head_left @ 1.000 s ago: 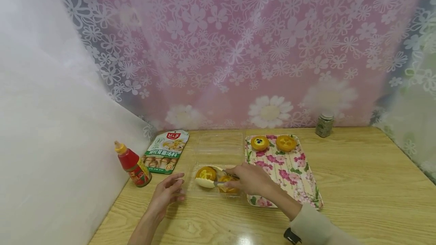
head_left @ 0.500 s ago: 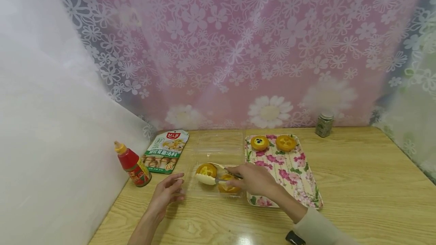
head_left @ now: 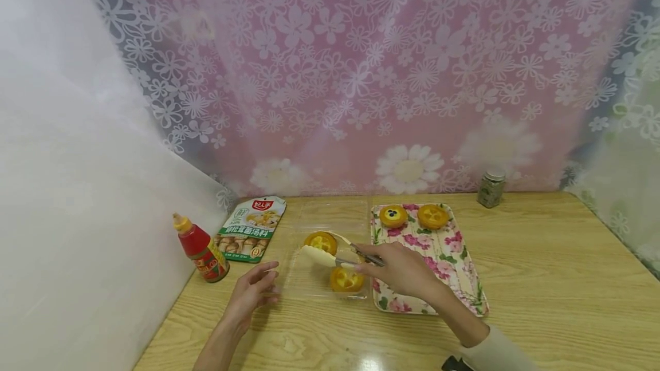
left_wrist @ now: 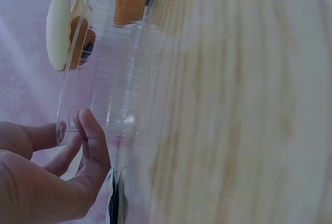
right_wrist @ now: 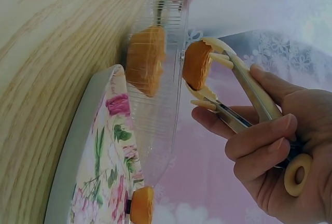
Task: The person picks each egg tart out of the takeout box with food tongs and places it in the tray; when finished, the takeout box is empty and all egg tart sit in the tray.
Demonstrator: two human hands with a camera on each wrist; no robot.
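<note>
My right hand [head_left: 399, 268] grips a pair of tongs [right_wrist: 251, 92] with cream tips and metal arms. Between the tips is an egg tart [right_wrist: 197, 66], raised above the clear plastic box [left_wrist: 111, 79]. A second egg tart [head_left: 346, 279] sits inside the box at its right side. My left hand [head_left: 250, 293] is at the box's left end, thumb and fingers holding its edge in the left wrist view.
Right of the box lies a floral tray [head_left: 412, 279] bearing a berry-topped tart [head_left: 393, 217] and another tart [head_left: 432, 217]. A red sauce bottle [head_left: 203, 253] and a food pouch [head_left: 252, 228] stand at left. A spice jar [head_left: 491, 189] is at the back right.
The tongs have lifted the egg tart up and away from the box floor, with my right hand moving slightly right. The left hand stays in place.
</note>
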